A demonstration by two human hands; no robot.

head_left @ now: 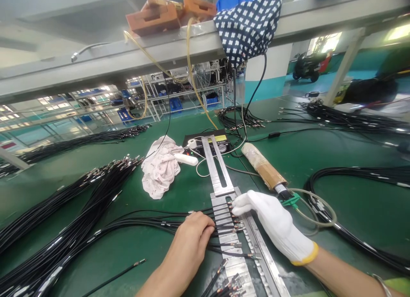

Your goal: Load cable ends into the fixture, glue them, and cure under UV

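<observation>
My left hand (192, 235), bare, is closed over several thin black cables (144, 222) that come in from the left. Their ends lie across a slotted metal fixture (226, 213), side by side in its grooves. My right hand (270, 220), in a white glove with a yellow cuff, pinches at a cable's metal end (229, 204) near the top of the grooves. A toothed metal rail (259, 250) runs along the fixture's right side, under the gloved fingers. More cable ends (229, 286) lie in a cluster at the fixture's near end.
Large bundles of black cables (92, 203) cover the left of the green table; another cable bundle (352, 241) curves along the right. Behind the fixture are a pale cloth (162, 169), a black box (224, 139) and a taped handle tool (264, 166). A metal shelf beam (105, 57) crosses above.
</observation>
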